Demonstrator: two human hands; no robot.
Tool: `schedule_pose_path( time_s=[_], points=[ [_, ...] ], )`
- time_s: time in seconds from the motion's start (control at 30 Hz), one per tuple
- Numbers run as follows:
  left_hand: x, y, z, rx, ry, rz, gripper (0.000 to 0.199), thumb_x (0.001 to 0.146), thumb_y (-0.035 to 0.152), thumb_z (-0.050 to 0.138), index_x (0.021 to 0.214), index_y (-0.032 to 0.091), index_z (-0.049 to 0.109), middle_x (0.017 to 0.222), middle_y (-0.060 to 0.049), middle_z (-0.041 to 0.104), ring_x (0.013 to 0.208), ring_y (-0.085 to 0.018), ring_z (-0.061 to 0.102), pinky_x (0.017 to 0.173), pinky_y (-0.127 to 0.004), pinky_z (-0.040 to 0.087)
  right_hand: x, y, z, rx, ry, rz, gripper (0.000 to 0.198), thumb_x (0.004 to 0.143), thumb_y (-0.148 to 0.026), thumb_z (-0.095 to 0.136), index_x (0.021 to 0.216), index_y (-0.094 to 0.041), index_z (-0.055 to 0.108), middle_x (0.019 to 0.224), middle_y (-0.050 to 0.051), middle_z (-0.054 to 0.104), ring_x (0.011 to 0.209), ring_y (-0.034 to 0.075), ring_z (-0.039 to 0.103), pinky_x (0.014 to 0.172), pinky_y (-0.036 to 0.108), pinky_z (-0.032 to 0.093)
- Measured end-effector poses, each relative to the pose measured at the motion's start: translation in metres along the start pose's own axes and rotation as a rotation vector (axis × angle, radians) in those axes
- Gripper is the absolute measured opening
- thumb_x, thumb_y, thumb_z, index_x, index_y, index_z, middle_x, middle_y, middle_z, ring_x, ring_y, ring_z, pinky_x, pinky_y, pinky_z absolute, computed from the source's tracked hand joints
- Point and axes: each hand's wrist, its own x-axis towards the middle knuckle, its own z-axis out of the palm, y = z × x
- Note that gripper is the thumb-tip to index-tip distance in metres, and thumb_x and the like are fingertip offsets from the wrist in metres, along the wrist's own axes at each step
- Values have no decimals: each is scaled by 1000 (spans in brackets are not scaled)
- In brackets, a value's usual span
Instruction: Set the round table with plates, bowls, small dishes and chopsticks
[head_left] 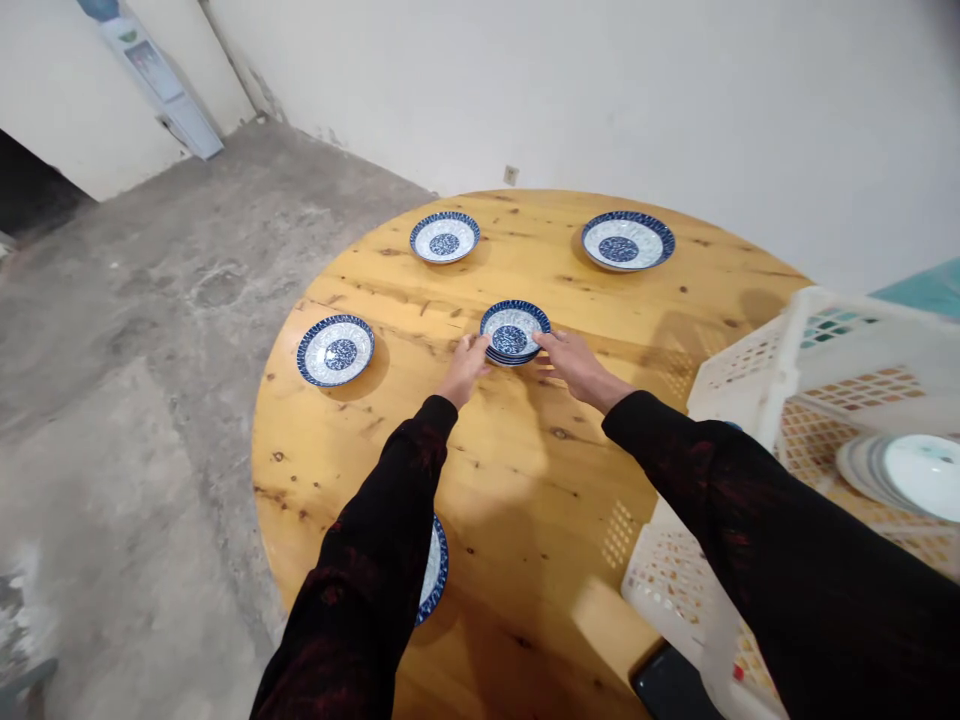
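A small stack of blue-and-white plates [514,322] is at the middle of the round wooden table [420,420]. My left hand [466,368] grips the stack's left edge, thumb on the rim. At the right edge, my right hand [574,366] pinches the rim between thumb and fingers. Whether the stack rests on the wood or is slightly raised I cannot tell. Larger patterned plates stand around it: one at the far left [444,238], another at the far right [628,241], and a third at the left [335,351]. My left sleeve partly covers a near plate [435,572].
A white plastic basket [772,370] stands on the right, with a stack of white dishes [922,475] in it. Beside its near corner lies a dark flat object [671,685]. A wall rises behind the table, and a water dispenser [157,75] stands at the back left.
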Motion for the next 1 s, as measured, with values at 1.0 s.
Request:
schedule_pose_path(
  time_s=[1.0],
  points=[
    [-250, 5, -166, 193, 9, 326, 32, 92, 41, 56, 106, 14, 67, 107, -11, 71, 102, -19, 68, 87, -29, 52, -358, 78, -72, -37, -70, 133, 49, 55, -59, 86, 93, -28, 80, 98, 12, 77, 89, 34, 73, 85, 47, 62]
  ],
)
